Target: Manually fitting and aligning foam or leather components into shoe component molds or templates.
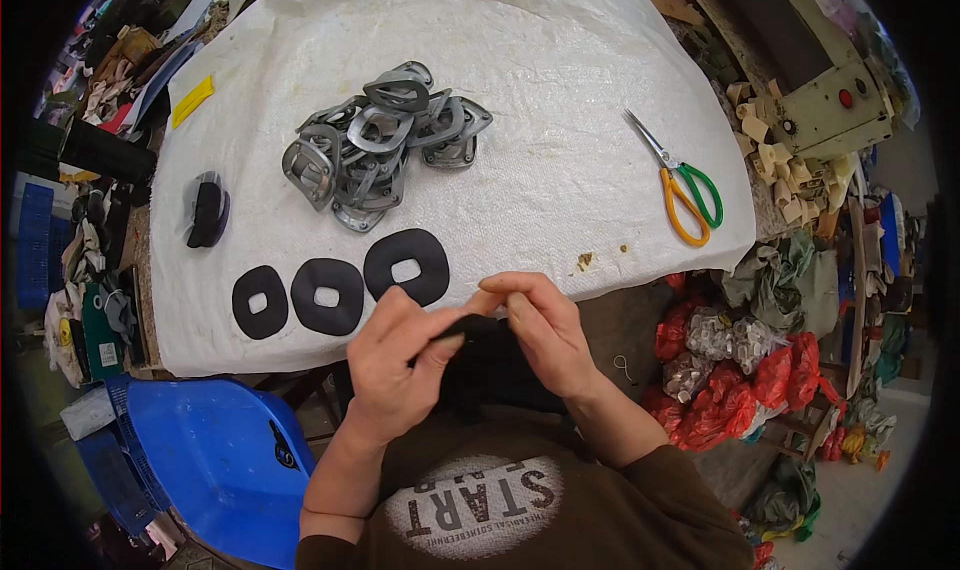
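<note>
Left hand (395, 365) and right hand (540, 335), each grip clamped on black piece (478, 328); metal buckles (385, 145) well apart

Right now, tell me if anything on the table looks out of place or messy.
Little stands out. The metal frames lie in a jumbled heap, while three black rings sit in a neat row. A few crumbs lie near the table's front edge. Both hands pinch a black piece.

Bare white sheet on the bench (560, 100) lies open between the pile of metal rings (375, 145) and the scissors (685, 185). Three black pads (335, 290) line the near edge on the left, with a black bundle (207, 212) beyond them. A blue chair (215, 455) blocks the lower left, red bags (740, 370) the right.
</note>
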A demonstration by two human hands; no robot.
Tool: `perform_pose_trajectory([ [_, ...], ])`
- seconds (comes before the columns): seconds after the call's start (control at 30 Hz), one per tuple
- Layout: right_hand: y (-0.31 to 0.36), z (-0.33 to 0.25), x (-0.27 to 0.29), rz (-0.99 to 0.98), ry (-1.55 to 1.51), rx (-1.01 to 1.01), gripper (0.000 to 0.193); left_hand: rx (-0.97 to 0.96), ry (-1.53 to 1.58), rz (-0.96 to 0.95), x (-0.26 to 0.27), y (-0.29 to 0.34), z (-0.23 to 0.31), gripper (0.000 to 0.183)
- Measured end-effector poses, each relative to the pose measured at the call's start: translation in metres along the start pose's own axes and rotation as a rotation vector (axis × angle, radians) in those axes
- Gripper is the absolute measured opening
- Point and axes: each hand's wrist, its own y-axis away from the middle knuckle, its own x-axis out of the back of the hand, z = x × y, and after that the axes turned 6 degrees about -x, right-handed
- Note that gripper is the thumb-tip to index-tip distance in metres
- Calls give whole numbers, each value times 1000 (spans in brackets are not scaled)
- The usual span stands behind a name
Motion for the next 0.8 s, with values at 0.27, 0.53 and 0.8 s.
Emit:
perform_pose_trajectory([
  [0.27, 0, -12, -6, 49, 1024, 552, 9, 173, 105, -15, 3, 3, -4, 25],
  [0.53, 6, -1, -12, 70, 477, 332, 12, 337, 491, 150, -9, 18, -16, 34],
  [0.8, 1, 7, -3, 68, 194, 157, 19, 509, 755, 249, -8, 20, -13, 18],
])
